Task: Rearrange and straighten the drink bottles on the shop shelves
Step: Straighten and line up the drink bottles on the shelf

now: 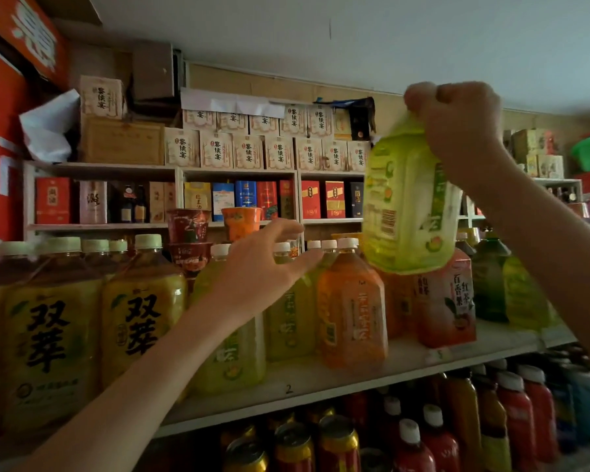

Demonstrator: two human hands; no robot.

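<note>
Fingers of your right hand (457, 131) curl tight round the neck of the green bottle (407, 199), held up over the pink bottle (450, 301) toward the right end of the shelf (321, 378). Your left hand (263, 264) is spread wide, holding nothing, at the white-capped bottles (329, 247) mid-shelf; contact unclear.

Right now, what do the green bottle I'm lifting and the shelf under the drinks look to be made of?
Green bottle: likely clear plastic, glossy; light shines through the liquid, with a printed film label.
Shelf: seems painted or laminated board, matte white; flat pale surface, core unclear.
</note>
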